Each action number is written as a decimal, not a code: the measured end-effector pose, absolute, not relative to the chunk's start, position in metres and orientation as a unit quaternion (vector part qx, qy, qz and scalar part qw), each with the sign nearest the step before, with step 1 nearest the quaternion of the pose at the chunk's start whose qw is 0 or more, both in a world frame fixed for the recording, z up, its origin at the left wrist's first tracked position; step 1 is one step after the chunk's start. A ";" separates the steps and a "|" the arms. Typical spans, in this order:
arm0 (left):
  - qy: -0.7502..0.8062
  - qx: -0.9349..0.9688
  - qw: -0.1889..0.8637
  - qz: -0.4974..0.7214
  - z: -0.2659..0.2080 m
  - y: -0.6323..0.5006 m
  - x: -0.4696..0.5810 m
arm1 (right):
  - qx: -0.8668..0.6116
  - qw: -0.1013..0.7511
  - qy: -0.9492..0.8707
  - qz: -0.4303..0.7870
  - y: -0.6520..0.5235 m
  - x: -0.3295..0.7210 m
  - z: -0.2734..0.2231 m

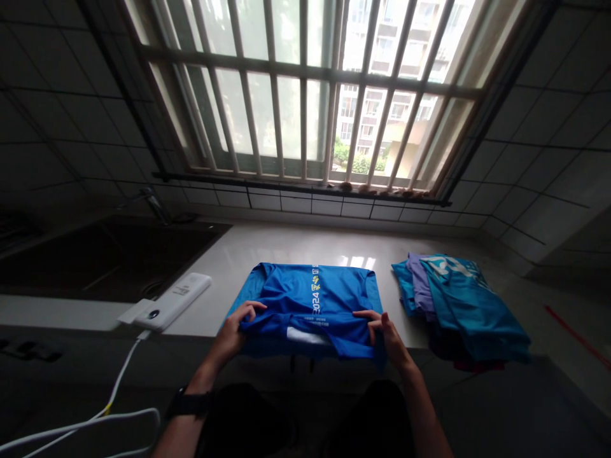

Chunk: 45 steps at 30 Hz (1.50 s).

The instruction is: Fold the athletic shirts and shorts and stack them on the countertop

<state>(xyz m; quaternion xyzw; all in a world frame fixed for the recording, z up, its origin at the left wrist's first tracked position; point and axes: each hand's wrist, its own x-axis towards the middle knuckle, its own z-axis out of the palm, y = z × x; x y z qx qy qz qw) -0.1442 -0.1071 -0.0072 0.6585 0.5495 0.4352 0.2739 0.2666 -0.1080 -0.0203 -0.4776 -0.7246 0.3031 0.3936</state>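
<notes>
A blue shirt (286,289) with white and yellow print lies on the white counter, partly folded, its near part hanging at the counter's front edge. My left hand (235,327) grips the shirt's near left side, fingers curled over the cloth. At the near right side, my right hand (386,334) pinches the fabric between thumb and fingers, with the index finger stretched across it. A white patch shows at the near fold between both hands.
To the right sits a stack of folded clothes (470,305), teal and purple. A white power bank (179,299) with a cable lies left, beside the dark sink (119,254) and its faucet (155,205). A barred window (305,73) is behind the counter (315,240).
</notes>
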 end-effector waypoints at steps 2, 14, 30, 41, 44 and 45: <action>0.529 0.681 0.287 0.418 -0.009 -0.106 -0.144 | -0.487 0.387 -0.713 0.323 -0.107 0.262 -0.020; 0.519 0.657 0.305 0.454 -0.009 -0.106 -0.150 | -0.494 0.406 -0.719 0.271 -0.104 0.258 -0.027; 0.586 0.546 0.320 0.506 -0.008 -0.104 -0.148 | -0.503 0.429 -0.711 0.239 -0.102 0.261 -0.035; 0.623 0.686 0.063 0.371 -0.021 -0.094 -0.135 | -0.530 0.417 -0.708 0.210 -0.099 0.251 -0.042; 0.658 0.681 0.036 0.319 -0.029 -0.092 -0.134 | -0.537 0.405 -0.720 0.170 -0.101 0.251 -0.043; 0.666 0.677 0.025 0.311 -0.032 -0.091 -0.134 | -0.546 0.400 -0.721 0.145 -0.102 0.252 -0.045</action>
